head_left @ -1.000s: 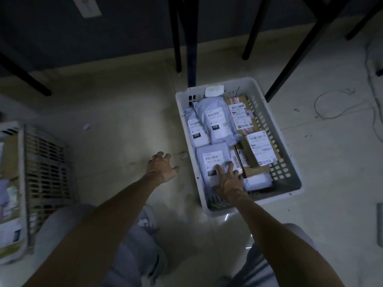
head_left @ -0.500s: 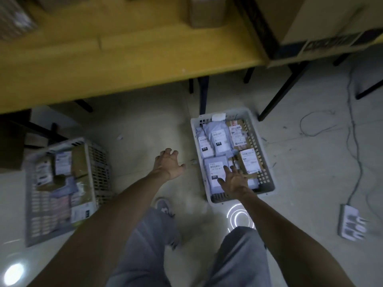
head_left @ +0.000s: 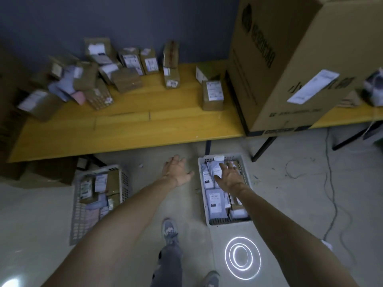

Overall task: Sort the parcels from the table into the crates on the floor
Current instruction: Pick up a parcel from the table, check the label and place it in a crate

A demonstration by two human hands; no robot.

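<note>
Person stands over two white crates on floor, both arms stretched forward. Left hand hangs over bare floor between crates, fingers spread, holding nothing. Right hand hovers above right crate, fingers spread, empty. Right crate packed with grey mailers and small boxes; left crate likewise filled. Unsorted parcels heaped at back of yellow desk, beside large cardboard box at desk's right
</note>
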